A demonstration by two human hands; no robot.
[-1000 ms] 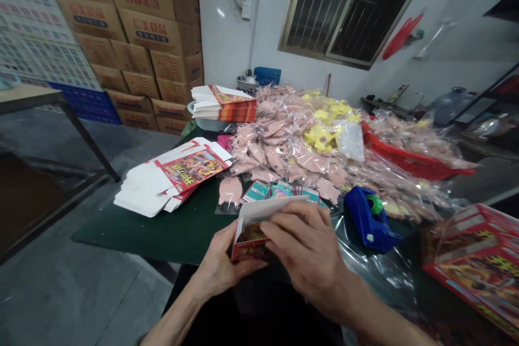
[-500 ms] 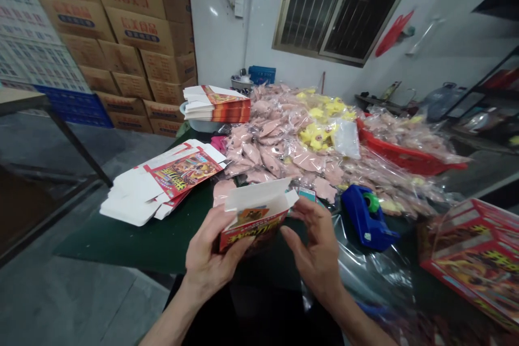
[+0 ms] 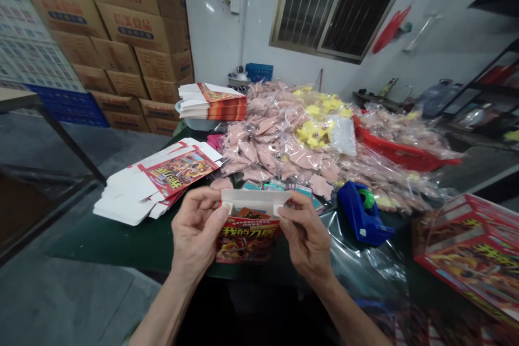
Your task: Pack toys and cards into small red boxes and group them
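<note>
The fingers of the left hand (image 3: 208, 203) and of the right hand (image 3: 288, 210) now pinch the small printed box (image 3: 247, 240) from both sides, thumbs and fingertips closed narrowly on its upper corners. Half a second ago the left hand alone cradled it at a tilt, with the right fingers spread open beside it. The box now sits level between the hands, above the dark green surface (image 3: 109, 243), with its red printed face toward the wearer and its white lid flap (image 3: 255, 195) raised along the top, and a picture shows inside the opening.

Just beyond the hands lie a few small teal cards (image 3: 275, 186) at the edge of a large heap of pink bagged items (image 3: 263, 151), with yellow bagged items (image 3: 314, 130) among them. To the left are flat box blanks (image 3: 156, 181), and farther back more blanks (image 3: 213, 101) rest on a white bowl. To the right stand a blue tape dispenser (image 3: 359, 221), a red basket (image 3: 395, 143) and a large printed carton (image 3: 466, 254). Stacked cardboard cartons (image 3: 121, 27) rise against the wall beside a barred window (image 3: 338, 5).
</note>
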